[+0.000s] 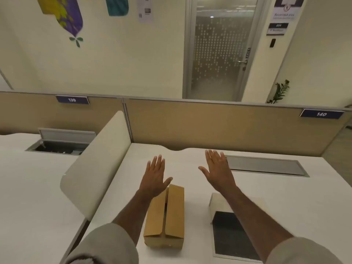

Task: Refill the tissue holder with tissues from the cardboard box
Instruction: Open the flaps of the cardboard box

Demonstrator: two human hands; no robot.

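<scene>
Desk (285,202): a big white desk, and both task things sit on it near the front edge
Divider (99,168): a pale, rounded panel stands on the left of the desk, well apart from the hands
Metal flap (266,165): a grey lid set flat in the desk, far right, just past the right fingertips
Tissue holder (228,229): a white box with a big dark hole on top, sitting on the right under the right arm; I cannot tell if any tissues are inside
Cardboard box (165,216): a small brown box on the left of the holder, near it but not touching; its two top flaps are folded down with a thin dark gap between them, so the tissues are hidden
Left hand (155,176): flat and spread wide, palm down, holding nothing, up above the far end of the box
Right hand (219,170): flat and spread wide too, holding nothing, up over the bare desk past the holder
Step now: I think the job has not started yet, and the first thing to do is open the box
How to do it well: bring both hands down to the box, slip fingertips into the gap, and lift one flap at a time
Take care: the box looks light, so press one side down or it may slide
</scene>
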